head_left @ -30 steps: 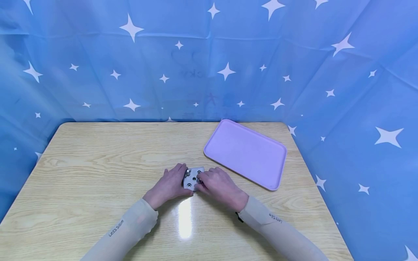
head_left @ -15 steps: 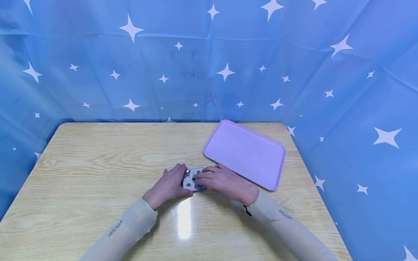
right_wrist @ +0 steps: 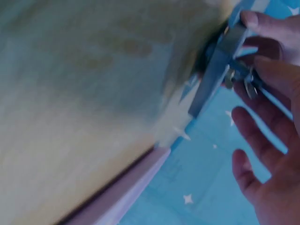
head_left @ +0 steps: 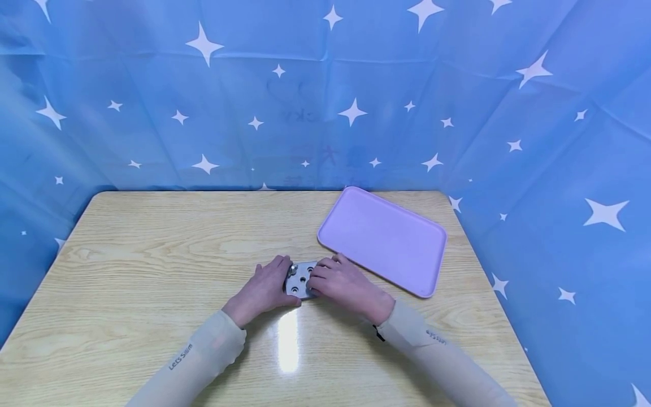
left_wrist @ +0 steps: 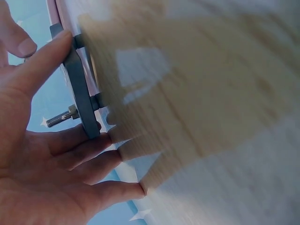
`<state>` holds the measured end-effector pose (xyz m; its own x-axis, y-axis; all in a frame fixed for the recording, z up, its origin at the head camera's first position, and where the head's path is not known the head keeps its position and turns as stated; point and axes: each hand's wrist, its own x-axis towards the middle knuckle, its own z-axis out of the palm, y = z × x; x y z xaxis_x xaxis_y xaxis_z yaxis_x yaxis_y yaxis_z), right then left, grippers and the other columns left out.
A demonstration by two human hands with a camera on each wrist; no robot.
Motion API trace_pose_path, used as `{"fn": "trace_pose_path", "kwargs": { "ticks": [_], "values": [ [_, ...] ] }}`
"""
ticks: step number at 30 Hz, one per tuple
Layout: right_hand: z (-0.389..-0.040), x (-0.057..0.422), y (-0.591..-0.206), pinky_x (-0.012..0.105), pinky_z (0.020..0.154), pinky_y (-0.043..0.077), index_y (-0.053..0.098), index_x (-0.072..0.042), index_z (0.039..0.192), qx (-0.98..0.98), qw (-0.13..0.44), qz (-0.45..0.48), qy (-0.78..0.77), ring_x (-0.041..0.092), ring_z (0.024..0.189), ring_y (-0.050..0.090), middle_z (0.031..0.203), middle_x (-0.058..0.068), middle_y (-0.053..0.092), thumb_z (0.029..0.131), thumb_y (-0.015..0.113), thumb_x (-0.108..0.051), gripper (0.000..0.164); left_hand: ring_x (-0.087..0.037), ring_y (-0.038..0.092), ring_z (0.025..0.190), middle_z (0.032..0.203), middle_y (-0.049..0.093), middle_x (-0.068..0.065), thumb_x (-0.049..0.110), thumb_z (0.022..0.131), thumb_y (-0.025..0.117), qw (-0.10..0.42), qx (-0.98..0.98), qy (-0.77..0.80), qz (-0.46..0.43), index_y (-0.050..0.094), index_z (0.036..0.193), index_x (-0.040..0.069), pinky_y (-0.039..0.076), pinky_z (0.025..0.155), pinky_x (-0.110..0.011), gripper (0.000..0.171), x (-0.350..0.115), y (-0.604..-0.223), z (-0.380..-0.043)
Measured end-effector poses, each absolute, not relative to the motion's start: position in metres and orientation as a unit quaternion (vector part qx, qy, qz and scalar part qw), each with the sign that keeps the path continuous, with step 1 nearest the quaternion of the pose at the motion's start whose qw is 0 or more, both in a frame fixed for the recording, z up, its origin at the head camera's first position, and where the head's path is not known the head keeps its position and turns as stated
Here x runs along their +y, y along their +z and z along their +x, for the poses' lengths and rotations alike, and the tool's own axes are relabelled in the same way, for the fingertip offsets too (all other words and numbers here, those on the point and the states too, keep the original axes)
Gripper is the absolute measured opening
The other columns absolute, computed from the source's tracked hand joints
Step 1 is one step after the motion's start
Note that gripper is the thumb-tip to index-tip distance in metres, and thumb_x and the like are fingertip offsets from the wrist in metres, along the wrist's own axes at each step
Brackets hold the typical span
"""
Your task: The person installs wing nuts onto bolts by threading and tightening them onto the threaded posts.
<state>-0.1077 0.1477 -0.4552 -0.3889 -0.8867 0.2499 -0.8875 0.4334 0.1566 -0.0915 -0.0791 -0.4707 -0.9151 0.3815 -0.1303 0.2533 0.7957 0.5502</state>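
Observation:
A silver metal plate with several round holes lies between both hands in the head view. Small feet hold it off the table in the left wrist view. A threaded bolt with a hex nut stands out from its face. My left hand grips the plate's left side, thumb at the near edge and fingers at the far edge. At the plate's right side is my right hand, its thumb and index finger pinching a second bolt, partly hidden by them. Its other fingers curl loosely.
A shallow purple tray lies askew at the table's back right, just beyond the right hand. The wooden table reaches back to a blue star-patterned curtain. Light glares off the tabletop in front of the plate.
The right hand's fingers reached further left over the plate half a second ago, and have drawn back to the right and curled. The left hand and plate have stayed in place.

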Motion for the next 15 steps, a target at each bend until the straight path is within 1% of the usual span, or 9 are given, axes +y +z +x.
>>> {"fn": "trace_pose_path", "kwargs": {
  "ticks": [3, 6, 8, 10, 12, 15],
  "values": [
    [-0.105, 0.141, -0.459, 0.034, 0.074, 0.046, 0.072, -0.02, 0.1, -0.85, 0.151, 0.504, 0.023, 0.017, 0.092, 0.063, 0.097, -0.006, 0.071, 0.095, 0.076, -0.024, 0.008, -0.041, 0.055, 0.129, 0.146, 0.051, -0.024, 0.037, 0.077, 0.092, 0.12, 0.939, 0.274, 0.168, 0.045, 0.148, -0.007, 0.031, 0.111, -0.074, 0.095, -0.08, -0.47, -0.09],
    [-0.102, 0.137, -0.461, 0.032, 0.068, 0.044, 0.072, -0.018, 0.097, -0.867, 0.143, 0.476, 0.04, 0.015, 0.08, 0.06, 0.09, -0.005, 0.071, 0.097, 0.074, -0.023, 0.006, -0.042, 0.054, 0.131, 0.146, 0.051, -0.025, 0.036, 0.078, 0.091, 0.12, 0.939, 0.275, 0.169, 0.045, 0.148, -0.008, 0.031, 0.111, -0.075, 0.095, -0.08, -0.47, -0.09],
    [-0.1, 0.135, -0.461, 0.03, 0.065, 0.043, 0.071, -0.016, 0.096, -0.875, 0.138, 0.462, 0.049, 0.015, 0.075, 0.057, 0.087, -0.005, 0.071, 0.097, 0.073, -0.021, 0.005, -0.043, 0.054, 0.132, 0.147, 0.051, -0.025, 0.036, 0.078, 0.091, 0.118, 0.939, 0.275, 0.17, 0.044, 0.148, -0.008, 0.031, 0.111, -0.075, 0.095, -0.08, -0.47, -0.09],
    [-0.098, 0.134, -0.462, 0.03, 0.063, 0.043, 0.072, -0.015, 0.095, -0.878, 0.137, 0.455, 0.053, 0.015, 0.072, 0.056, 0.084, -0.004, 0.071, 0.097, 0.072, -0.02, 0.005, -0.043, 0.054, 0.132, 0.147, 0.05, -0.025, 0.036, 0.078, 0.091, 0.119, 0.939, 0.276, 0.169, 0.044, 0.148, -0.008, 0.03, 0.111, -0.075, 0.095, -0.08, -0.47, -0.09],
    [-0.097, 0.134, -0.462, 0.03, 0.064, 0.043, 0.072, -0.015, 0.096, -0.881, 0.134, 0.45, 0.056, 0.015, 0.072, 0.057, 0.084, -0.004, 0.071, 0.096, 0.073, -0.024, 0.009, -0.043, 0.054, 0.131, 0.146, 0.051, -0.026, 0.035, 0.078, 0.091, 0.115, 0.939, 0.277, 0.171, 0.044, 0.148, -0.009, 0.03, 0.111, -0.075, 0.095, -0.081, -0.47, -0.09],
    [-0.098, 0.136, -0.461, 0.032, 0.066, 0.045, 0.072, -0.015, 0.106, -0.883, 0.13, 0.447, 0.053, 0.016, 0.078, 0.062, 0.09, -0.002, 0.073, 0.096, 0.074, -0.034, 0.022, -0.044, 0.055, 0.13, 0.145, 0.052, -0.026, 0.035, 0.077, 0.092, 0.112, 0.939, 0.276, 0.174, 0.045, 0.147, -0.009, 0.031, 0.111, -0.075, 0.095, -0.081, -0.471, -0.089]
  ]
}}
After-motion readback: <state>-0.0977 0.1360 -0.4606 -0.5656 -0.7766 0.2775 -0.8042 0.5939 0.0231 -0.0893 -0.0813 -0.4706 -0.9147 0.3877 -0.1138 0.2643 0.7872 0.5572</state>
